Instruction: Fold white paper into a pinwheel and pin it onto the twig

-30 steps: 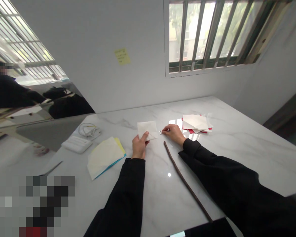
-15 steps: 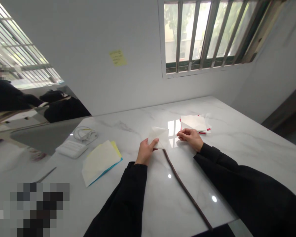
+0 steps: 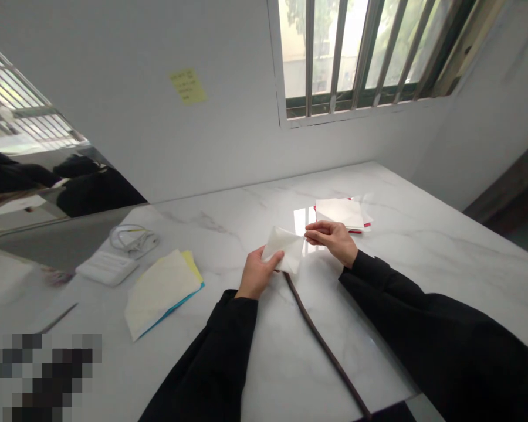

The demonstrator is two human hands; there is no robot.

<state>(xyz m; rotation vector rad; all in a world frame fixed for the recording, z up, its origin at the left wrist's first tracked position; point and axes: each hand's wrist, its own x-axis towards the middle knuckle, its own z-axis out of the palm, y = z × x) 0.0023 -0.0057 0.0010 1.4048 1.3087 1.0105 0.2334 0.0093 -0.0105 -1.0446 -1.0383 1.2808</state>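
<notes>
My left hand [image 3: 256,273] holds a folded white sheet of paper [image 3: 286,246] above the table, thumb on top and the fingers behind it. At the paper's right corner my right hand [image 3: 334,239] is closed in a pinch, its fingertips on that corner. From under the paper's lower edge a long, thin, dark brown stick or cord [image 3: 319,334] runs toward the table's front edge. Its upper end is hidden by the paper and hand. Behind my right hand lies a pile of white sheets [image 3: 341,212] with red edges showing beneath.
On the left of the marbled white table [image 3: 422,234] are a fanned stack of cream, yellow and blue paper [image 3: 165,287], a white box [image 3: 108,266] and a coiled white cable [image 3: 134,239]. A yellow note [image 3: 188,87] sticks to the wall beside a barred window [image 3: 356,58].
My right fingertips have come to the paper's right corner, where there was a gap before. The paper has turned slightly in my left hand. The whole view has shifted a little.
</notes>
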